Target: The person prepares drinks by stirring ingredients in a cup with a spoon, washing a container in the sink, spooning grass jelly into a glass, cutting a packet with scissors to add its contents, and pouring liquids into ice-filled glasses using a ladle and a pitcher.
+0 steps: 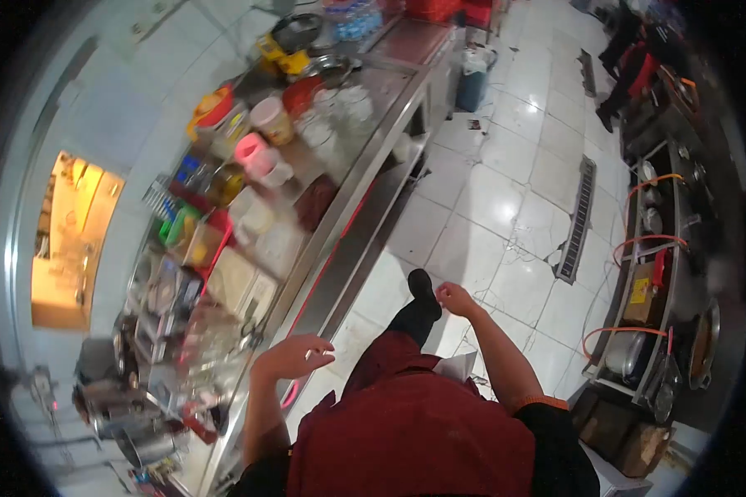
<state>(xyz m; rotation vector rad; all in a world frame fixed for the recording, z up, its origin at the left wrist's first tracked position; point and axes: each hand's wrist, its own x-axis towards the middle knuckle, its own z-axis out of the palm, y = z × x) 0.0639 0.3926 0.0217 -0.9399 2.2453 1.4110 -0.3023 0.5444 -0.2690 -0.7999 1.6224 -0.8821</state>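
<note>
My left hand (294, 358) is held out beside the edge of the steel counter (350, 217), fingers loosely bent and a little apart, with no object clear in it. Over the tiled floor, near my black shoe (421, 286), is my right hand (457, 300). Its fingers are loosely curled with a small gap, and I see nothing held. I wear a dark red apron (414, 439). Nearest my left hand on the counter are scissors (251, 334) and a white kitchen scale (257, 296).
Cluttering the counter are a pink jug (261, 157), a tub (272, 120), clear plastic bags (331, 124) and a steel pot (145, 439). Metal shelving (634, 331) with orange hoses lines the right. A floor drain (576, 222) lies ahead. Another person (638, 62) is at the upper right.
</note>
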